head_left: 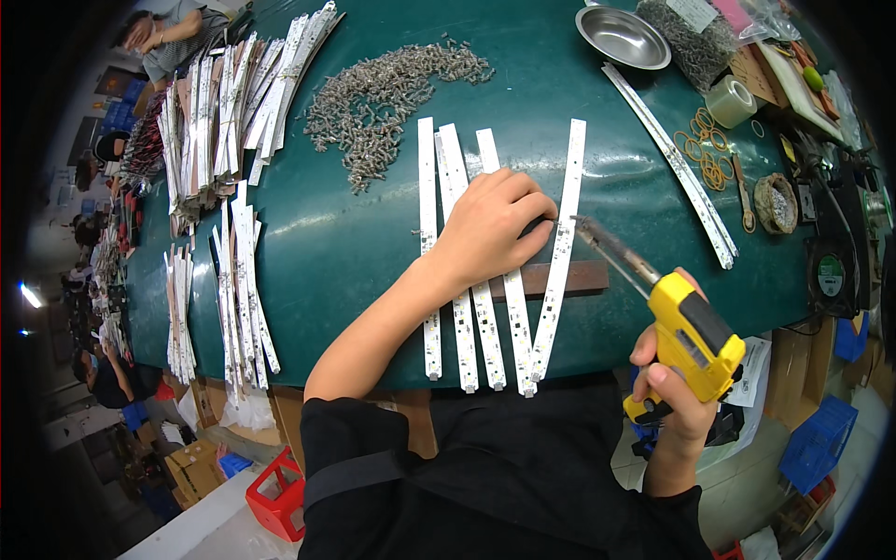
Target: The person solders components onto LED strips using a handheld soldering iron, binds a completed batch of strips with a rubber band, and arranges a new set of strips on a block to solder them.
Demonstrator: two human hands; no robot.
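Note:
My right hand (679, 397) grips a yellow and black soldering gun (695, 327). Its metal tip (586, 227) reaches left to the edge of the rightmost white LED circuit strip (564, 224). Over the neighbouring strips lies my left hand (499, 224), fingers curled; thumb and fingers close on a small dark object (536, 225) whose kind I cannot make out. Several LED strips (428, 280) fan out beneath that hand and forearm, their near ends at the table's front edge. A brown bar (583, 276) runs crosswise under some strips.
On the green table (364, 252) is a heap of small metal parts (392, 93). Bundled strips (219, 121) fill the left side. At right are a steel bowl (623, 37), more strips (677, 163), rubber bands (707, 149), a tape roll (730, 101) and a black fan (831, 273).

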